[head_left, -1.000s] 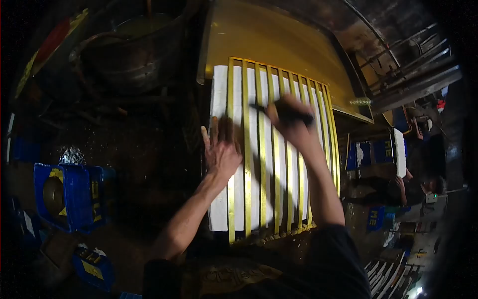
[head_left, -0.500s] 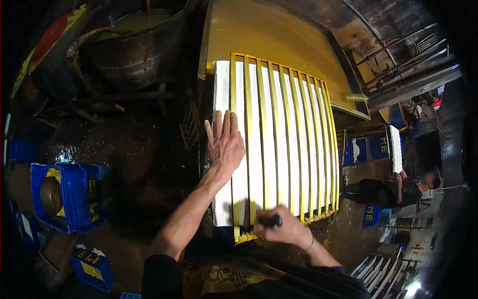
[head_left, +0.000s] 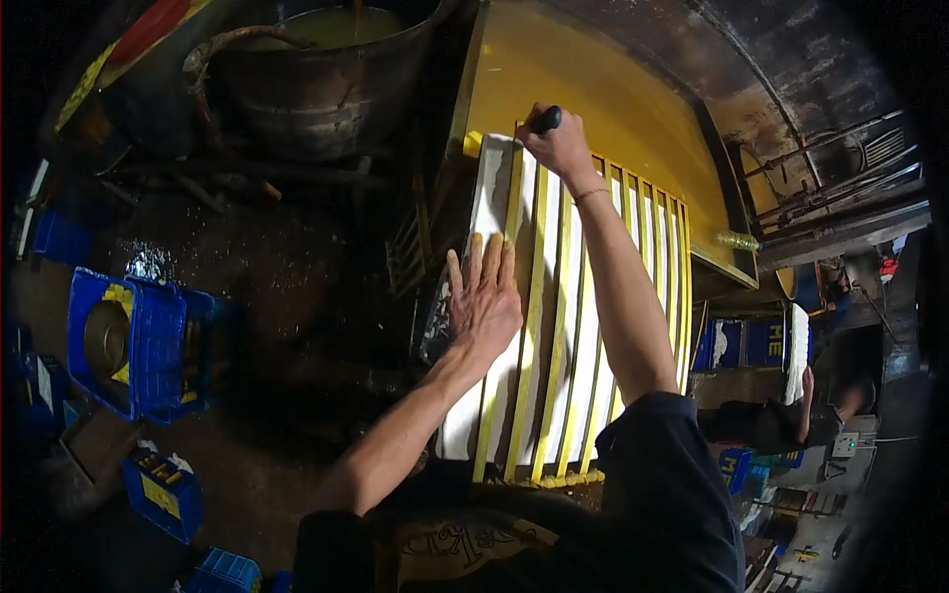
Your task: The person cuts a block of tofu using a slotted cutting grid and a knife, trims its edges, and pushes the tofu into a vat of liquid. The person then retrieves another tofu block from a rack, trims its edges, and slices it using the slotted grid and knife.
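Observation:
My left hand [head_left: 484, 301] lies flat with its fingers spread on the left part of a white slab [head_left: 491, 198]. Yellow slats [head_left: 539, 237] of a frame run lengthwise over the slab. At the slab's far edge, my right hand [head_left: 556, 143] is closed around a black handle [head_left: 546, 120]. Whatever is attached below that handle is hidden by the hand. Beyond the frame's far end is a flat yellowish surface [head_left: 583, 74] with raised edges.
A large round vat [head_left: 316, 94] of liquid stands at the upper left. Blue crates [head_left: 129, 346] sit on the wet floor at left. At right, another person [head_left: 756, 425] holds a white slab [head_left: 797, 351]. Metal beams [head_left: 840, 232] reach in at the upper right.
My right hand has moved with the black handle from the slab's near edge to its far edge. My left hand stays flat on the slab. The whole view has shifted slightly.

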Tool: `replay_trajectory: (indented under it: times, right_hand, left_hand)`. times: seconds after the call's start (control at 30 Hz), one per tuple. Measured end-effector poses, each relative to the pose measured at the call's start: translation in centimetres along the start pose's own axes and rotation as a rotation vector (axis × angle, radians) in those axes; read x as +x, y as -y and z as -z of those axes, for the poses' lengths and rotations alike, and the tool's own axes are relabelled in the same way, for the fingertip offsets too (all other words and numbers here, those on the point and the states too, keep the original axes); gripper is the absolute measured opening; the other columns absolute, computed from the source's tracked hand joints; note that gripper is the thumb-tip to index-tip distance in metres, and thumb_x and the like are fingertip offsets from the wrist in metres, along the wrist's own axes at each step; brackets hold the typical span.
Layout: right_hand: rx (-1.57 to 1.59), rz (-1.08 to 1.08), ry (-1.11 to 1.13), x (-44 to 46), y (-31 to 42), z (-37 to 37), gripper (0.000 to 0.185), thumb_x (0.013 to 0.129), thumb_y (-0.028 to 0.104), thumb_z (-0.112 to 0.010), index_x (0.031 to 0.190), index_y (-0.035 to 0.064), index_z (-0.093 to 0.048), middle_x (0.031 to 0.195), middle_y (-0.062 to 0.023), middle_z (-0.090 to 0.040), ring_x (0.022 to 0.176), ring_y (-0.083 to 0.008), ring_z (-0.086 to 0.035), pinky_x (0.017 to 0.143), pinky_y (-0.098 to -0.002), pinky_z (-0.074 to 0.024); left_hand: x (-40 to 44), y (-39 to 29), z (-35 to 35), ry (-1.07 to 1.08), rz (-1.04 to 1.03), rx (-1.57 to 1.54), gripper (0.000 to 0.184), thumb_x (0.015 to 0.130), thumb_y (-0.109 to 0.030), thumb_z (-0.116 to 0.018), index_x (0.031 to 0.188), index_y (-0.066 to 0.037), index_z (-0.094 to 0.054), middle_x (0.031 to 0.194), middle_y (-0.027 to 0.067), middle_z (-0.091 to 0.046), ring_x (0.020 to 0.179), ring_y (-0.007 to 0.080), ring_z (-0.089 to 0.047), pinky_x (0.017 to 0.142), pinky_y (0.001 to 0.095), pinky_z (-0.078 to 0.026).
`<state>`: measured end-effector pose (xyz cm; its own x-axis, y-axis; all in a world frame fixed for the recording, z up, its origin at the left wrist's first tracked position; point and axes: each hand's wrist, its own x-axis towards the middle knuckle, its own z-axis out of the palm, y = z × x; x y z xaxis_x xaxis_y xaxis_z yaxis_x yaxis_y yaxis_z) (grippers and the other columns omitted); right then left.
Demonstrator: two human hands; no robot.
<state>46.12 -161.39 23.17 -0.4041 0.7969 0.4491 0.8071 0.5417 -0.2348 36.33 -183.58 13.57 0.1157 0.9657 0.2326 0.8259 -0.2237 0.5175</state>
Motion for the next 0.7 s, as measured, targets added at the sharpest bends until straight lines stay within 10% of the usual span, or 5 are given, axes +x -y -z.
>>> replay_trajectory:
  times: [0.33,0.53,0.67,0.7]
  right_hand:
    - [0.341,-0.373,0.327,-28.0,21.1,10.3,0.012,0.073,0.006,-0.068,0.075,0.0007,-0.058,0.057,-0.0166,-0.060,0.049,-0.0326,-0.061,0.050,-0.0374,-0.0501]
    - [0.315,-0.367,0.458,-36.3,25.8,11.6,0.012,0.077,0.012,-0.068,0.079,0.0028,-0.061,0.066,-0.0160,-0.063,0.062,-0.0348,-0.064,0.058,-0.0417,-0.0501]
    - [0.568,-0.999,-0.204,-38.2,21.7,20.5,0.013,0.089,0.009,-0.055,0.089,-0.0023,-0.062,0.074,-0.0179,-0.059,0.065,-0.0281,-0.058,0.061,-0.0351,-0.0463]
    - [0.269,-0.867,-0.154,-39.7,17.5,22.5,0.016,0.087,0.005,-0.051,0.093,-0.0056,-0.062,0.072,-0.0170,-0.060,0.062,-0.0325,-0.055,0.063,-0.0369,-0.0460]
  left_hand:
    - [-17.8,1.6,5.7,0.283,0.092,-0.394,0.130,0.065,-0.046,-0.083,0.150,0.007,0.001,0.155,0.0333,0.010,0.145,0.0486,0.006,0.118,0.0557,-0.009]
    - [-26.2,3.9,9.5,0.330,0.391,-0.667,0.114,0.076,-0.039,-0.078,0.152,0.002,-0.003,0.159,0.0247,0.001,0.149,0.0336,-0.006,0.119,0.0400,-0.018]
    - [-27.8,1.2,8.8,0.407,0.679,-0.818,0.088,0.084,-0.038,-0.070,0.150,-0.002,-0.025,0.153,0.0220,-0.030,0.143,0.0300,-0.029,0.114,0.0418,-0.028]
    - [-27.7,0.5,8.5,0.455,0.688,-0.958,0.079,0.088,-0.037,-0.066,0.148,-0.003,-0.030,0.148,0.0202,-0.038,0.139,0.0285,-0.034,0.111,0.0422,-0.031]
